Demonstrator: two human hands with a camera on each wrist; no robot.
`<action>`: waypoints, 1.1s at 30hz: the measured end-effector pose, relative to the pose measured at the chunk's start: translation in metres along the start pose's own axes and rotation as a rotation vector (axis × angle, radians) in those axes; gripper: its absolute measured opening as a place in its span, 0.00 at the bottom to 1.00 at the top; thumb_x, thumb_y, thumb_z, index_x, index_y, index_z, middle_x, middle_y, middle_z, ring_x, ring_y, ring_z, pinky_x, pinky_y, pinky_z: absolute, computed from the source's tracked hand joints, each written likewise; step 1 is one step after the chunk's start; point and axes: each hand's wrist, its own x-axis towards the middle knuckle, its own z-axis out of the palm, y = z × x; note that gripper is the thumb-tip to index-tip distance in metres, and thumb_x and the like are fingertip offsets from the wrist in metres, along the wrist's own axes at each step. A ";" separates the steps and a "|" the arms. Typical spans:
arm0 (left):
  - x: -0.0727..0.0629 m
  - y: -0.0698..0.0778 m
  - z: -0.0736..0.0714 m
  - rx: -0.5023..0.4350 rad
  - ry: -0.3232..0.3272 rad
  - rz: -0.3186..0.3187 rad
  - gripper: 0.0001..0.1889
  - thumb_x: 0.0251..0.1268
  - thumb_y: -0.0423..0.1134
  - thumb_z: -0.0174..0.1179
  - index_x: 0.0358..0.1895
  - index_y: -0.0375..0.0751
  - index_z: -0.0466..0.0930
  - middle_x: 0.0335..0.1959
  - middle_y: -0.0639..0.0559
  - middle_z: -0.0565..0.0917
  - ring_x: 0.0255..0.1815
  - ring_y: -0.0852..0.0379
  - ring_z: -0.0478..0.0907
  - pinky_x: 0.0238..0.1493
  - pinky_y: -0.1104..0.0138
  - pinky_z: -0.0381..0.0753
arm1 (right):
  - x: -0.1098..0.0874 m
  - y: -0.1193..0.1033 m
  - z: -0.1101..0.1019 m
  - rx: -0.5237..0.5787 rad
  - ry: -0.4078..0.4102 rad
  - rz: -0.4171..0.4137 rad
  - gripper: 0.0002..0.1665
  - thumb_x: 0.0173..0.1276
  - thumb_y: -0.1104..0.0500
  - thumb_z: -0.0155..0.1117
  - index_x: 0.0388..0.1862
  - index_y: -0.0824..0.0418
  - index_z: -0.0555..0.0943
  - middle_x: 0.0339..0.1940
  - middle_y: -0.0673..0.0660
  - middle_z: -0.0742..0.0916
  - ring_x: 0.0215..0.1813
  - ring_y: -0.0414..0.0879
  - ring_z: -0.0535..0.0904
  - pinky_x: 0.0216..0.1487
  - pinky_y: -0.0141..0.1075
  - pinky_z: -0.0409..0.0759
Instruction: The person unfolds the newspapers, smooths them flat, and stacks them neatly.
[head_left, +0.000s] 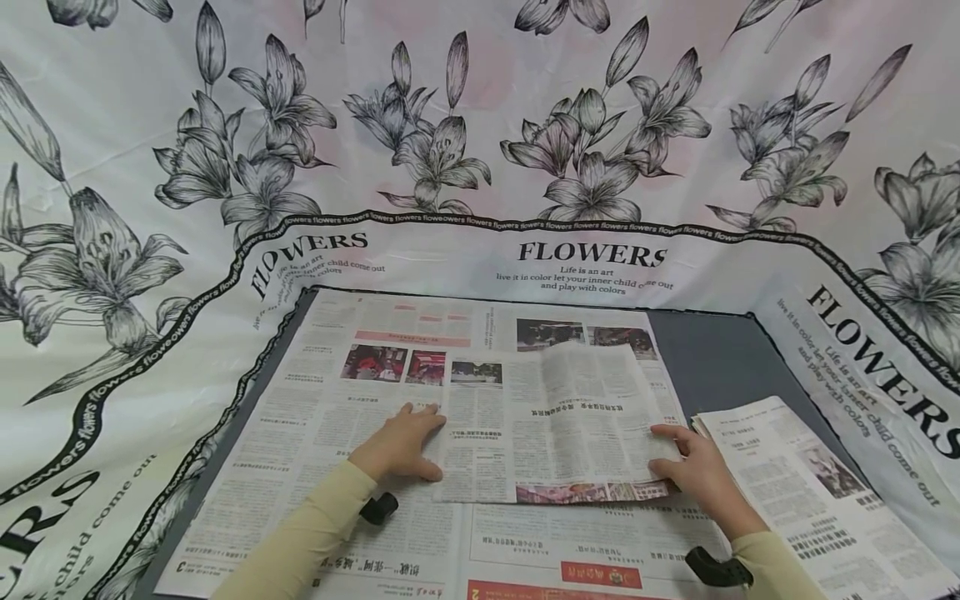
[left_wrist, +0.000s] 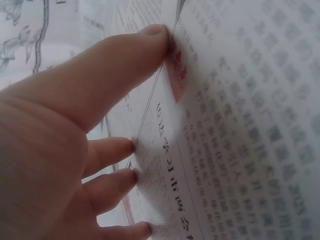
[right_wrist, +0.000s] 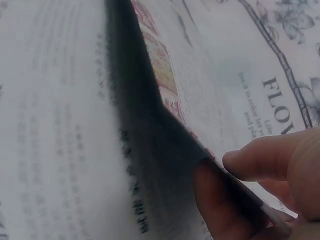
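A folded newspaper (head_left: 555,425) lies on top of a larger spread newspaper (head_left: 300,467). My left hand (head_left: 401,446) rests at its left edge with fingers spread; in the left wrist view the thumb (left_wrist: 135,52) and fingertips touch along that edge. At the opposite side, my right hand (head_left: 693,467) pinches the folded newspaper near its lower right corner. Seen from the right wrist, the thumb (right_wrist: 260,157) is on one face of the paper and a finger (right_wrist: 212,197) behind it. There the paper's edge is lifted, leaving a dark gap beneath.
To the right lies a folded stack of newspaper (head_left: 810,492). The dark grey tabletop (head_left: 712,354) shows around the sheets. White cloth (head_left: 450,258) printed with flowers and lettering rises around the back and sides.
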 end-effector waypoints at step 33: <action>0.002 0.009 -0.008 -0.034 0.007 0.023 0.40 0.56 0.49 0.74 0.72 0.43 0.72 0.78 0.32 0.64 0.78 0.23 0.56 0.72 0.31 0.60 | 0.003 0.007 -0.001 -0.113 0.048 0.027 0.41 0.70 0.57 0.66 0.76 0.68 0.63 0.66 0.77 0.77 0.63 0.72 0.77 0.53 0.58 0.81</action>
